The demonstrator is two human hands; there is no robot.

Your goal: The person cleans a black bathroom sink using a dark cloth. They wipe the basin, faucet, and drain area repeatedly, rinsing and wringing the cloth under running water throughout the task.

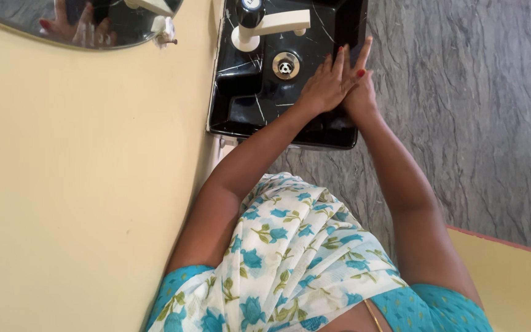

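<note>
Both hands are pressing together flat, our left hand (pixel 326 85) lying over our right hand (pixel 359 92), above the black sink (pixel 241 107) near its drain (pixel 286 65). Lather or water could be dripping past the rim onto the grey floor (pixel 462 110).

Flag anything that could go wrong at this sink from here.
1. The hands, left laid over right, rub together over the black sink's floor-side edge, so drips could land on the grey floor and make it slippery.
2. The tap spout sits apart from the hands; no water is visible, so reaching for it with wet hands might slip.
</note>
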